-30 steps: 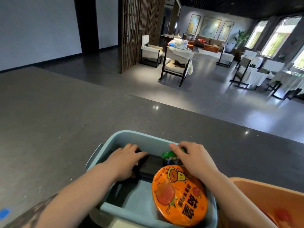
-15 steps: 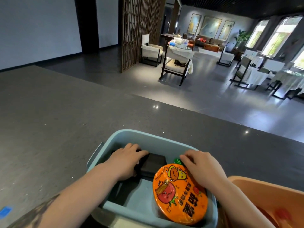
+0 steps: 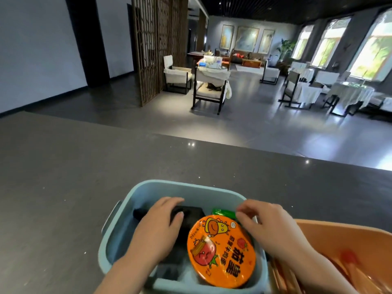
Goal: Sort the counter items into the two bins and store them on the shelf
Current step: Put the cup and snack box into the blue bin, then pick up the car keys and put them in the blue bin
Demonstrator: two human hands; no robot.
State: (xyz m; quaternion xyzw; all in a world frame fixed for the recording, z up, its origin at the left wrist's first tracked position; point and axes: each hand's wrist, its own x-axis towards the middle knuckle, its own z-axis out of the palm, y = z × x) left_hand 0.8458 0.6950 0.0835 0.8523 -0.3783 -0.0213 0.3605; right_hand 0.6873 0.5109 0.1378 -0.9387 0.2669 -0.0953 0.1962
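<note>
Settling: blue bin (image 3: 135, 209) on the grey counter (image 3: 63, 187)
Right hand (image 3: 269, 225): lifted off the green packet (image 3: 223, 213), fingers now loosely curled, empty
Left hand (image 3: 157, 228): still gripping the black item (image 3: 191, 215)
Noodle bowl (image 3: 221, 251): lying in the bin
Orange bin (image 3: 339, 230): just right
Meaning: packet looks placed; shelving remains

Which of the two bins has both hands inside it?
The blue bin: the left hand and right hand reach into it. The orange bin beside it has none.

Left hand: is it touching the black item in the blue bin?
Touching. The head view shows the left hand lying on the black item inside the blue bin, fingers and thumb curled round it.
</note>
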